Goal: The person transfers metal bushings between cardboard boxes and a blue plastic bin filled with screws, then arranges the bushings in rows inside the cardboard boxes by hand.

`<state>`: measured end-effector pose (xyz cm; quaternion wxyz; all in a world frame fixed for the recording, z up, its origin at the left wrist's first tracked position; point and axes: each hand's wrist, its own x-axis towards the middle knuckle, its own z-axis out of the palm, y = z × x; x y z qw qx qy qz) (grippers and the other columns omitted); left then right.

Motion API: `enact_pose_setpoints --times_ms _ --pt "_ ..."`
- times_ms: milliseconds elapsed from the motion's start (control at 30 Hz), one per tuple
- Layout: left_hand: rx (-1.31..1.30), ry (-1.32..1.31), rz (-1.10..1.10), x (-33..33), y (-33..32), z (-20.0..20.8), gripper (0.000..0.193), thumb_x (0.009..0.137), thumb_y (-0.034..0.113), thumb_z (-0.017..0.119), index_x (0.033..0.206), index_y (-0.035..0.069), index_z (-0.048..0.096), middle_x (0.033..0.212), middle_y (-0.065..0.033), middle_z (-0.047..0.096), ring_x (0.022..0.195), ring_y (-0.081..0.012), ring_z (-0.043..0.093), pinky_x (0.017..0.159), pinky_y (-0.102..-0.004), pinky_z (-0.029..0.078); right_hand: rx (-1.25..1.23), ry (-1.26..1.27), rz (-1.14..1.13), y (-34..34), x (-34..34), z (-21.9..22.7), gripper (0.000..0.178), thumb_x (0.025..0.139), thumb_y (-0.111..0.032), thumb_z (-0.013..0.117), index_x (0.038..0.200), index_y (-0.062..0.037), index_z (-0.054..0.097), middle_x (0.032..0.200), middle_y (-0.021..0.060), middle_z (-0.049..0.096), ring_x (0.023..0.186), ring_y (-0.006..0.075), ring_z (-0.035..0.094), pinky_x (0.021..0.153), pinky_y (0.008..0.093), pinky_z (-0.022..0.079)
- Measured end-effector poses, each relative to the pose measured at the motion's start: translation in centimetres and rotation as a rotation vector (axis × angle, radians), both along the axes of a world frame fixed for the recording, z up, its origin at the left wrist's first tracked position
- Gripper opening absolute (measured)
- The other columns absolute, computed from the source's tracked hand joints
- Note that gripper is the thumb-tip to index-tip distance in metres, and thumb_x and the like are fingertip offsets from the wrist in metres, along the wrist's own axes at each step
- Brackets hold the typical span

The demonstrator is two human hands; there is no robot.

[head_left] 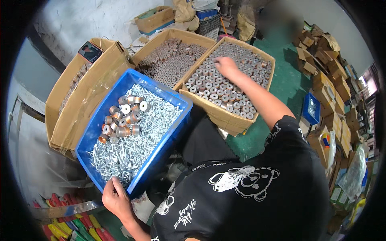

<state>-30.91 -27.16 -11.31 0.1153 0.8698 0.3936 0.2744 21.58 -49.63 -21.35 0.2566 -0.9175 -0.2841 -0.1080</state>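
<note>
My right hand (226, 67) reaches over a cardboard box (213, 112) packed with upright metal cylinders (219, 91), grey with copper-coloured sides and a central hole. Its fingertips are bent together at the tops of the cylinders; whether they pinch one is hidden. At the near corner of a blue plastic bin (185, 105), my left hand (116, 199) has thumb and fingers drawn together, and what they hold, if anything, cannot be seen. Loose silver screw-like pins (159, 110) fill that bin. A heap of similar copper-banded cylinders (134, 117) lies on the pins.
Beyond the bin stands another open box of cylinders (169, 60). At the left, a cardboard box (96, 86) carries a phone (89, 52) on its rim. Stacked cartons (335, 92) and a small blue bin (311, 108) line the right side. Colourful bundles (76, 229) lie lower left.
</note>
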Motion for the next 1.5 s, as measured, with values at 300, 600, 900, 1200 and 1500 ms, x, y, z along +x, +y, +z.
enact_pose_setpoints --times_ms 300,600,900,1200,1500 --pt "0.041 -0.016 0.0 -0.2 0.3 -0.1 0.026 0.092 0.013 0.06 0.073 -0.004 0.056 0.061 -0.0189 0.044 0.051 -0.0318 0.04 0.051 -0.0394 0.036 -0.22 -0.315 0.176 4.8 -2.3 -2.4 0.028 0.077 -0.007 0.061 0.104 -0.0016 0.061 0.099 0.0235 0.062 0.095 0.0387 0.06 0.076 0.049 0.052" --pt "0.049 0.014 0.034 0.0 0.1 0.7 0.018 0.089 0.013 0.064 0.079 -0.002 0.065 0.067 -0.0211 0.056 0.057 -0.0366 0.055 0.055 -0.0402 0.044 0.738 1.183 0.664 7.4 -4.6 7.4 0.036 0.088 -0.021 0.069 0.119 -0.0045 0.059 0.083 0.0 0.06 0.063 0.0091 0.052 0.052 0.0255 0.041" --pt "0.114 -0.113 0.026 -0.8 0.1 0.3 0.017 0.086 0.015 0.066 0.075 0.002 0.066 0.067 -0.0177 0.061 0.06 -0.0359 0.06 0.056 -0.0422 0.047 -0.562 0.008 0.664 21.2 -19.5 8.0 0.035 0.084 -0.035 0.066 0.092 -0.0018 0.07 0.091 0.021 0.069 0.088 0.0378 0.067 0.077 0.0464 0.053" --pt "0.116 -0.108 -0.03 -1.6 0.8 0.2 0.019 0.084 0.016 0.065 0.07 0.004 0.064 0.066 -0.0176 0.061 0.06 -0.0371 0.061 0.055 -0.0447 0.047 0.016 1.399 0.95 21.2 -16.5 12.8 0.044 0.087 -0.045 0.067 0.105 -0.0058 0.06 0.066 0.0038 0.055 0.052 0.0118 0.051 0.04 0.0249 0.039" --pt "0.092 -0.132 -0.047 -1.9 0.3 0.6 0.024 0.083 0.015 0.064 0.063 0.004 0.058 0.062 -0.016 0.058 0.057 -0.0368 0.059 0.053 -0.0458 0.046 0.105 -0.008 1.112 42.4 -20.6 22.5 0.032 0.083 -0.03 0.068 0.103 -0.0053 0.069 0.09 0.014 0.07 0.073 0.0217 0.067 0.069 0.0341 0.054"
